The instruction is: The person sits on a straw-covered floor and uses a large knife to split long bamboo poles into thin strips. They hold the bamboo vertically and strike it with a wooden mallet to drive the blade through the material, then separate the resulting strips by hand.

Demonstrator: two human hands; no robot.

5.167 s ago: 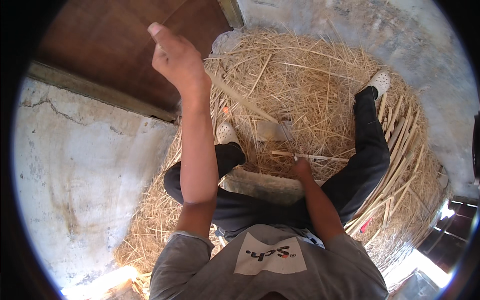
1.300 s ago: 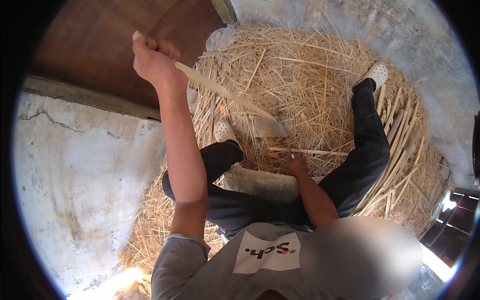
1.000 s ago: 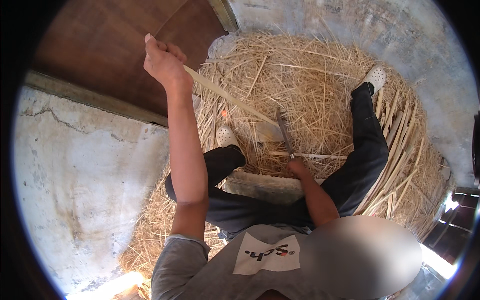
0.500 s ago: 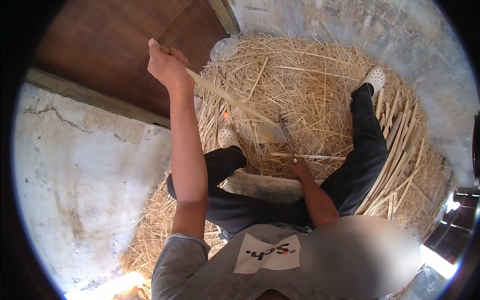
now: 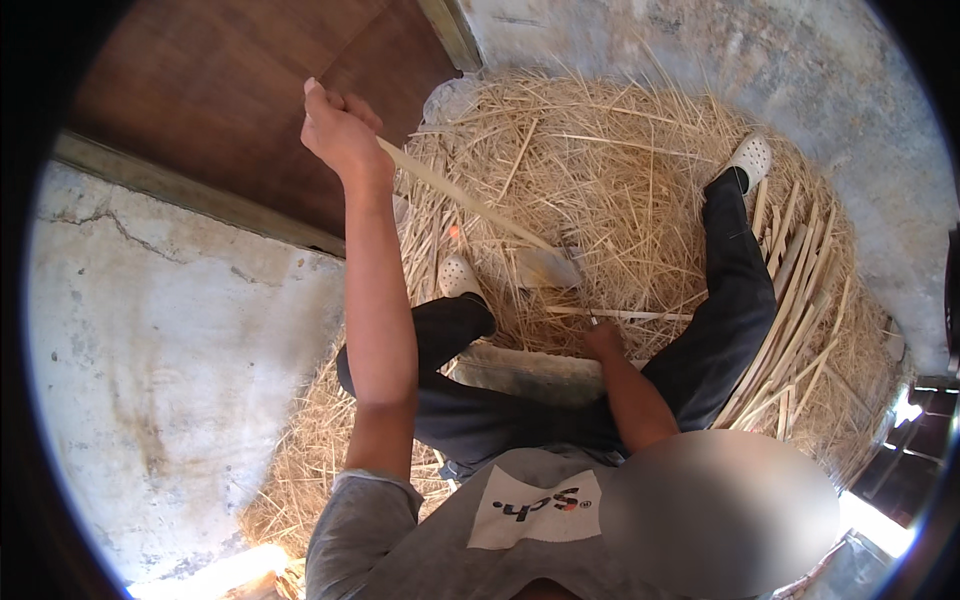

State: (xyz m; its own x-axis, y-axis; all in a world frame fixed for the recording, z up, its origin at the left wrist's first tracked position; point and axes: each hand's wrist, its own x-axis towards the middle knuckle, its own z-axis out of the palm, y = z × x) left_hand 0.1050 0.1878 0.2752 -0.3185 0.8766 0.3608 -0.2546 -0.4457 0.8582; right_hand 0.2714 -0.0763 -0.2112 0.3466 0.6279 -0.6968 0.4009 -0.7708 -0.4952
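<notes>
My left hand (image 5: 345,128) is raised at the upper left, fingers closed around one end of a long pale bamboo strip (image 5: 470,200). The strip slants down to the right from that hand, and its far end lies near the knife blade. Low between my legs, my right hand (image 5: 603,341) is closed on the handle of a knife (image 5: 594,320). The blade shows only faintly, edge-on, so I cannot tell whether it touches the strip. Beneath the strip's far end lies a pale flat block (image 5: 545,268).
Straw-like shavings (image 5: 620,180) cover the floor. A bundle of long strips (image 5: 790,310) lies beyond my right leg. A low bench-like slab (image 5: 530,372) is between my thighs. Plastered walls (image 5: 170,370) and a brown door (image 5: 230,120) stand close around.
My left hand has shifted slightly to the right, with the strip. The knife blade has turned and now looks thinner and fainter. My right hand has stayed nearly in place.
</notes>
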